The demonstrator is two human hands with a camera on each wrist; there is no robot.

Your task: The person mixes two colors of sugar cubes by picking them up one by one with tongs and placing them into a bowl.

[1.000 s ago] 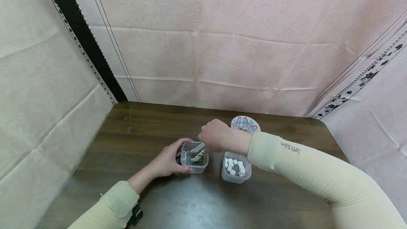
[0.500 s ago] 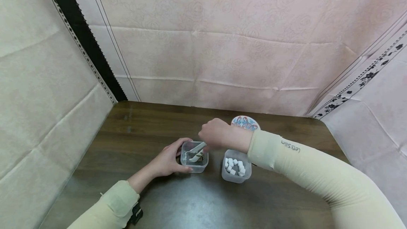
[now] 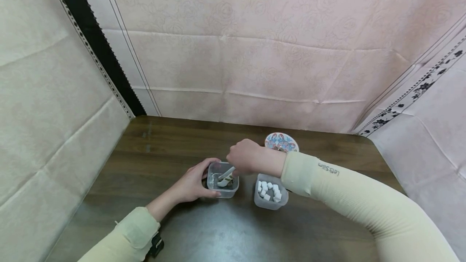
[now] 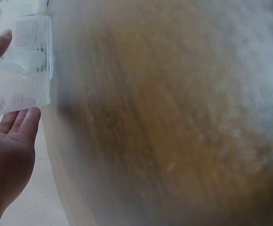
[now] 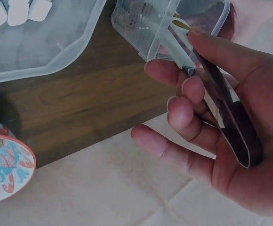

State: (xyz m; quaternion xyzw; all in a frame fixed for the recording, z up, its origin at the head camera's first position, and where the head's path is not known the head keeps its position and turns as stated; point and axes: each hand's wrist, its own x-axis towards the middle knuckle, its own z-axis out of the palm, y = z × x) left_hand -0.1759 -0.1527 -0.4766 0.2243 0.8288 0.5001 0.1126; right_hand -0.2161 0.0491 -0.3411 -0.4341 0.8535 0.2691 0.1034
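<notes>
Clear plastic tub (image 3: 226, 193), on wooden table (image 3: 182, 142); left hand (image 3: 193, 183) braces it, thumb and fingers on opposite walls. Metal tongs (image 5: 225, 101), pale-tipped: pinched in right hand (image 3: 244, 157), tips inside the tub. Handling: light left grip, gentle squeeze, tips off the rim.

Tongs (image 3: 228, 173) narrowed

Half a second ago their two sides stood spread inside the left container (image 3: 228, 194); now they show close together. The right hand (image 3: 246, 157) has shifted slightly nearer, its sleeve (image 3: 340, 191) slightly left.
</notes>
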